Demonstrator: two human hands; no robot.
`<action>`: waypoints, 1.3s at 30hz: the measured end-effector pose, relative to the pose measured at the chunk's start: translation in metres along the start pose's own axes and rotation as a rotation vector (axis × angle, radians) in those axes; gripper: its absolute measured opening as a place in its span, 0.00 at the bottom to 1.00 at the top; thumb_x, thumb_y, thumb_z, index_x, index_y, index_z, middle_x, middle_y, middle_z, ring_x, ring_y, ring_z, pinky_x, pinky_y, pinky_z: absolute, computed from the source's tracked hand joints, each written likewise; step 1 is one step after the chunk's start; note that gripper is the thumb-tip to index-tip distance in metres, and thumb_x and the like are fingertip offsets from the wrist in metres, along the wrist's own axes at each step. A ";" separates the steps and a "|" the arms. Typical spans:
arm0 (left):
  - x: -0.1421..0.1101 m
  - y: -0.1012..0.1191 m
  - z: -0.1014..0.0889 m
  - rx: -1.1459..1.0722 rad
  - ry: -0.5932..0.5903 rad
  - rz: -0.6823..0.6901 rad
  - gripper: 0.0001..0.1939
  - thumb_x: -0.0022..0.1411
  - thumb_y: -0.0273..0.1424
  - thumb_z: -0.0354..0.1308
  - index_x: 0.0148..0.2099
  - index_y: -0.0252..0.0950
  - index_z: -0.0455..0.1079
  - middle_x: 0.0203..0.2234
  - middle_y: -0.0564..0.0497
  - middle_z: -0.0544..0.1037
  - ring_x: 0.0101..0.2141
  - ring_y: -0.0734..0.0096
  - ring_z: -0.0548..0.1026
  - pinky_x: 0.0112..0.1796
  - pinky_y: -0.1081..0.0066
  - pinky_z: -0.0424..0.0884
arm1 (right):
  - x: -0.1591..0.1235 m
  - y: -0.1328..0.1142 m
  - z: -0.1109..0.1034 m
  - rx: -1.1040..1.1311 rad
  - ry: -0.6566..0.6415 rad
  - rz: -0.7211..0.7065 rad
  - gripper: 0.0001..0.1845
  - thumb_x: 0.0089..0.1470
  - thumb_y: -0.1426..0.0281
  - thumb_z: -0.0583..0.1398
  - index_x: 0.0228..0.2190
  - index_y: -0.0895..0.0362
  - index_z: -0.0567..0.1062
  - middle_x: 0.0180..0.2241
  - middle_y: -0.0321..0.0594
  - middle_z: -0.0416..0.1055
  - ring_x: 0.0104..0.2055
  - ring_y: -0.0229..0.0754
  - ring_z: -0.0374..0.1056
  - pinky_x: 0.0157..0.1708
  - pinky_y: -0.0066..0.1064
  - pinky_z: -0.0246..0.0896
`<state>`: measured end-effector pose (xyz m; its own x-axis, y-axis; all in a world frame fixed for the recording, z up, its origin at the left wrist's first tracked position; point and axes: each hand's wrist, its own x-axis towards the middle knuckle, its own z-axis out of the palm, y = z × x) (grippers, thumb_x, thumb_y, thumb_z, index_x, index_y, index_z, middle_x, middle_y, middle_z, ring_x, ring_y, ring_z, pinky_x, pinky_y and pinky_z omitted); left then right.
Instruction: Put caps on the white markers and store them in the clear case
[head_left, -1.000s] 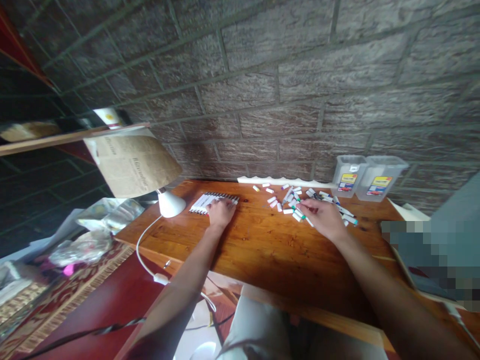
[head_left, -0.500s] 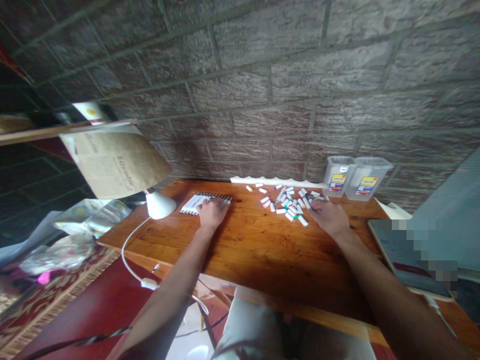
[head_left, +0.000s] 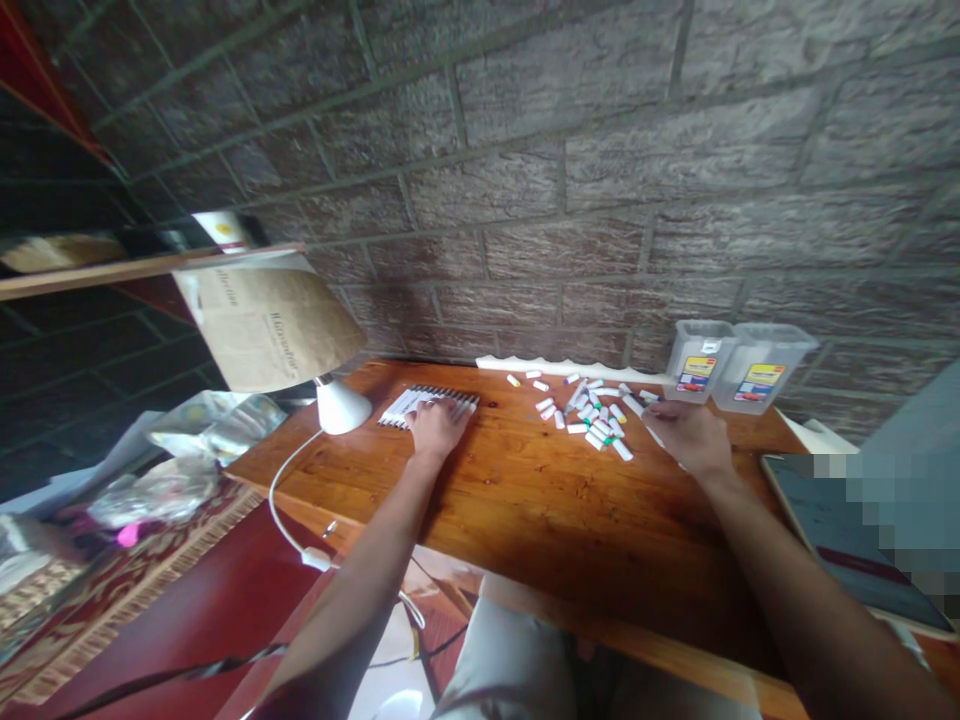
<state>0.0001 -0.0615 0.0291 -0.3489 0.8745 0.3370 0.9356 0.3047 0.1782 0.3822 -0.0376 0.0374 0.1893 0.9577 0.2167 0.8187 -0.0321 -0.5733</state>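
A row of white markers with dark ends point(head_left: 399, 405) lies side by side on the left of the wooden desk. My left hand point(head_left: 439, 425) rests on the right part of this row, fingers laid over it and covering several markers. On the right, my right hand point(head_left: 694, 435) is closed on a white marker point(head_left: 634, 402), whose dark end points toward the wall; fingers hide part of its body. Just left of that hand lies a loose pile of short white pieces with coloured ends, looking like marker caps point(head_left: 596, 425).
Two clear plastic containers point(head_left: 761, 375) with yellow labels stand at the back right. A white wavy-edged strip point(head_left: 555, 367) runs along the brick wall. A lamp point(head_left: 343, 408) stands at the left, and a tablet-like device point(head_left: 832, 530) lies at the right edge.
My right hand has pulled back slightly from the pile, and a marker now shows clearly in its fingers. My left hand stays on the row. The view has shifted a little.
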 end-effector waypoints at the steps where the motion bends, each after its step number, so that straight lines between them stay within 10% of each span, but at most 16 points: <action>1: 0.000 0.000 0.000 0.000 -0.001 0.004 0.25 0.62 0.49 0.50 0.46 0.37 0.77 0.44 0.39 0.79 0.50 0.45 0.69 0.50 0.50 0.60 | 0.004 0.006 0.000 0.093 0.019 0.016 0.17 0.50 0.56 0.61 0.37 0.50 0.83 0.32 0.40 0.80 0.35 0.48 0.75 0.36 0.35 0.66; 9: 0.001 -0.003 0.002 0.001 -0.003 0.029 0.24 0.62 0.49 0.50 0.47 0.39 0.77 0.43 0.39 0.79 0.50 0.44 0.69 0.49 0.51 0.60 | 0.015 0.013 0.008 0.785 -0.021 0.175 0.18 0.41 0.60 0.66 0.33 0.61 0.81 0.28 0.44 0.78 0.26 0.43 0.70 0.22 0.31 0.61; 18: 0.000 0.000 0.003 0.022 0.000 0.046 0.23 0.63 0.48 0.49 0.47 0.37 0.75 0.44 0.38 0.78 0.50 0.46 0.69 0.49 0.52 0.61 | -0.011 -0.023 0.006 1.022 -0.332 0.175 0.18 0.43 0.59 0.66 0.37 0.54 0.80 0.43 0.42 0.78 0.35 0.39 0.71 0.28 0.25 0.62; 25: -0.001 0.003 0.006 -0.070 0.087 0.061 0.24 0.64 0.46 0.51 0.51 0.35 0.72 0.46 0.40 0.78 0.51 0.46 0.68 0.49 0.53 0.61 | -0.041 -0.048 0.018 0.862 -0.530 0.117 0.22 0.43 0.55 0.66 0.39 0.54 0.81 0.30 0.38 0.77 0.23 0.34 0.63 0.20 0.24 0.49; 32: -0.015 0.032 0.001 -0.418 -0.046 0.592 0.20 0.68 0.44 0.47 0.35 0.37 0.75 0.33 0.47 0.80 0.38 0.64 0.74 0.47 0.64 0.65 | -0.056 -0.055 0.038 0.599 -0.426 -0.197 0.15 0.48 0.57 0.64 0.34 0.53 0.82 0.33 0.38 0.80 0.35 0.43 0.73 0.36 0.32 0.65; 39: -0.025 0.039 -0.002 -0.671 -0.215 0.785 0.21 0.67 0.43 0.50 0.53 0.36 0.72 0.34 0.47 0.80 0.33 0.70 0.75 0.40 0.70 0.68 | -0.071 -0.066 0.045 0.632 -0.499 -0.383 0.17 0.56 0.57 0.59 0.37 0.55 0.81 0.37 0.40 0.80 0.38 0.45 0.75 0.41 0.35 0.67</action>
<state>0.0450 -0.0722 0.0290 0.4197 0.8046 0.4202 0.6511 -0.5894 0.4782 0.2903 -0.0911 0.0238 -0.4143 0.8883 0.1981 0.2977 0.3380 -0.8928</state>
